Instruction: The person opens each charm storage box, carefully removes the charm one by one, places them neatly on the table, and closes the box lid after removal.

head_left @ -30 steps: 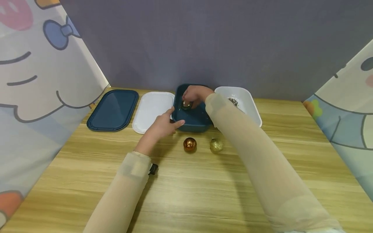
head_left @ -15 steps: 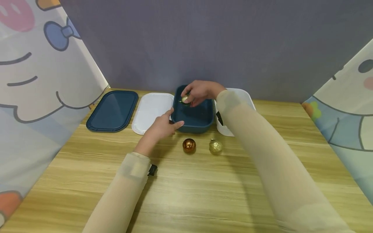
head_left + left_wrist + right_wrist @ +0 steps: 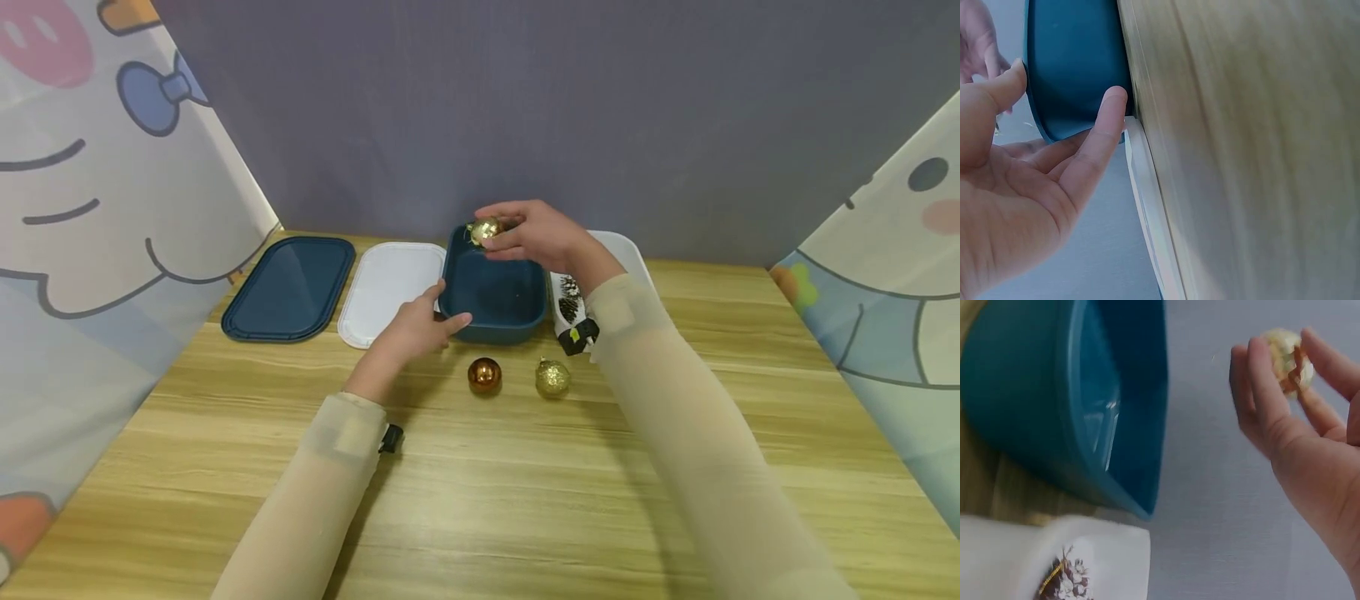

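Note:
My right hand (image 3: 536,233) pinches a shiny gold Christmas ball (image 3: 486,231) between thumb and fingers, above the far edge of the dark blue plastic box (image 3: 495,332). In the right wrist view the same gold ball (image 3: 1285,359) sits at the fingertips, beyond the box wall (image 3: 1022,394). My left hand (image 3: 412,327) rests at the near left corner of the box, thumb and fingers spread. In the left wrist view its fingers (image 3: 1110,115) lie against the box's outer side. A copper ball (image 3: 484,377) and a glittery gold ball (image 3: 552,378) lie on the table before the box.
Right of the blue box stands a white box (image 3: 626,250) with pine cones (image 3: 570,298) in it, partly hidden by the right wrist. A white lid (image 3: 386,283) and a dark blue lid (image 3: 288,287) lie flat on the left. A grey wall (image 3: 480,108) rises behind.
My right hand has lifted the shiny gold ball up out of the blue box and toward its far edge. The left hand has stayed at the box corner.

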Tool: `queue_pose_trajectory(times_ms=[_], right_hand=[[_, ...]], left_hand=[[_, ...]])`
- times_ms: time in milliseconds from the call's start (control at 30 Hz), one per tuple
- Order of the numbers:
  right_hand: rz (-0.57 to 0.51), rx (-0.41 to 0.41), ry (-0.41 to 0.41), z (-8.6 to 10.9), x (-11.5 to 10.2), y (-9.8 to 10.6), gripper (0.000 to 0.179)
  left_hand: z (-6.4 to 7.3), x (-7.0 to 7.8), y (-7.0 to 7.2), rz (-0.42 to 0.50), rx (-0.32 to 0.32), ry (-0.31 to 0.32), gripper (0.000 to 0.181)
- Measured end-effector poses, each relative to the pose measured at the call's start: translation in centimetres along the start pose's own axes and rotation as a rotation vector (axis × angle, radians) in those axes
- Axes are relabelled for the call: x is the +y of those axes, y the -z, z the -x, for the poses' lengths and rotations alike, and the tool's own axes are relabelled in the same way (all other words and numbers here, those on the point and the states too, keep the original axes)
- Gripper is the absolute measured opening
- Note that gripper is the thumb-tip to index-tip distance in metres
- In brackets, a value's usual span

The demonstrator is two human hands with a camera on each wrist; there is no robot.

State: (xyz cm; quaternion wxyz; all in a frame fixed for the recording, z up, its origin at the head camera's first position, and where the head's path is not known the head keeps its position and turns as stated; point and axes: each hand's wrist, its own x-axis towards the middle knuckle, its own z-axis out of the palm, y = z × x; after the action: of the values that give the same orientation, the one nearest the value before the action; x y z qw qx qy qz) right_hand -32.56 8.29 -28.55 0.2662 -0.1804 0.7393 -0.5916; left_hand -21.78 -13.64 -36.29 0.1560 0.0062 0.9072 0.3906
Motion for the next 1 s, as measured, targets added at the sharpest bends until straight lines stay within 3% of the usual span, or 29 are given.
queue_pose_trajectory(times_ms=[133,433,767,1000], right_hand=[[-0.023,0.073,0.045,1.6,0.1,-0.5,0.067],[0.251,0.195,0.181,5.0,-0.2,-1.4,0.06],[0.207,0.245,0.271,9.7,-0.7,-2.7,0.053],[0.209,0.241,0.241,12.7,0.2,-2.9,0.056]], left_hand=[[-0.1,0.0,0.0,-0.005,0.005,-0.004,0.094],[-0.5,-0.2,0.0,0.019,0.003,-0.025,0.095],[-0.5,-0.3,-0.1,0.007,0.003,-0.035,0.093],[-0.6,-0.3,0.1,-0.006,-0.012,-0.031,0.094]])
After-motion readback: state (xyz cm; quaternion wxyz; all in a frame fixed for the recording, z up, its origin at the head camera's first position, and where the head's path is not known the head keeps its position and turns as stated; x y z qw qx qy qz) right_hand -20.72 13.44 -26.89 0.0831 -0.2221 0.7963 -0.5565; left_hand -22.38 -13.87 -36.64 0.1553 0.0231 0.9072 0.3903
